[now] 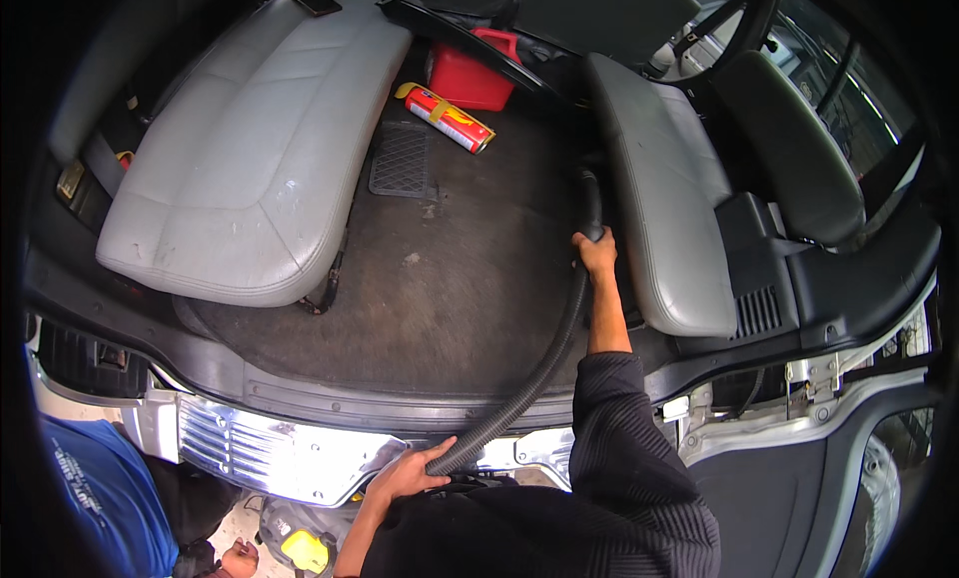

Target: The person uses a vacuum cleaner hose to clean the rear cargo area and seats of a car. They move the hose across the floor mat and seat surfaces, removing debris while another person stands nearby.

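A black ribbed vacuum hose (534,383) curves from the sill up along the right side of the dark van floor (440,288). My right hand (599,253), arm stretched forward, is closed around its far part beside the right-hand grey seat (664,188). The dark end of the hose points into the shadow by that seat, where its tip is hard to make out. Lower down, my left hand (408,473) grips the near part of the hose just outside the metal door step (270,448).
A grey seat (250,158) stands on the left, with a dark phone (315,0) on it. A red-and-yellow canister (446,118) and a red plastic container (470,76) are on the far floor. At lower left are a blue-shirted person (105,498) and a grey-and-yellow machine (305,550).
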### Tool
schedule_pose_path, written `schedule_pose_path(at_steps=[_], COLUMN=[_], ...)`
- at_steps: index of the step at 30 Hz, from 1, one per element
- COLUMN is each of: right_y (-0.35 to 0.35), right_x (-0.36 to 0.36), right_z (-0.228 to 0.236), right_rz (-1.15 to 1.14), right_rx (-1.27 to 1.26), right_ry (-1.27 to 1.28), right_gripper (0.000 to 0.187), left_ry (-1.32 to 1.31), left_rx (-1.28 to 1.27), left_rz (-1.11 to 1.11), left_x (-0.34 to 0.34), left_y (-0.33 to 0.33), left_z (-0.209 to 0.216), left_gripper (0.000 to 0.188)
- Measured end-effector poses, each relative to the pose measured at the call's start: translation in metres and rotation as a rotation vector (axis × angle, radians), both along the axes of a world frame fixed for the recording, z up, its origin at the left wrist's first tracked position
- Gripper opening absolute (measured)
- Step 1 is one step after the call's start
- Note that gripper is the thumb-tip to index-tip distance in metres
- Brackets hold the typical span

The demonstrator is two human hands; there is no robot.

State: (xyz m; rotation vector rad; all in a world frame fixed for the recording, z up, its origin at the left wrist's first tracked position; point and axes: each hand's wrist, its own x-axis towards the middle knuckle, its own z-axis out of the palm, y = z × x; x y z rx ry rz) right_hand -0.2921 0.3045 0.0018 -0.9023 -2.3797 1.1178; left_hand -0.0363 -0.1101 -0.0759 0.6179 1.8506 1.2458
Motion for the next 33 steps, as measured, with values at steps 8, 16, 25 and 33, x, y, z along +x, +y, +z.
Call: schedule_pose_path(at_steps=[8, 16, 25, 33], right_y=[-0.034, -0.076, -0.086, -0.077], right_x=[0.211, 0.244, 0.348, 0.289], right_z=[0.010, 0.016, 0.034, 0.036], right_rz=[-0.051, -0.146, -0.140, -0.022], right_rx=[-0.531, -0.555, -0.511, -0.107], right_ry=[0.071, 0.119, 0.067, -0.081], right_gripper=[0.052, 0.048, 0.061, 0.062], left_ry=[0.068, 0.083, 0.218, 0.230], left_rx=[-0.113, -0.444, -0.405, -0.620], left_rz=[0.213, 0.262, 0.518, 0.110], left_x=[0.086, 0.095, 0.185, 0.179], left_y=[-0.101, -0.131, -0.122, -0.077], left_z=[-0.026, -0.009, -0.009, -0.025], left_gripper=[0.073, 0.070, 0.058, 0.057])
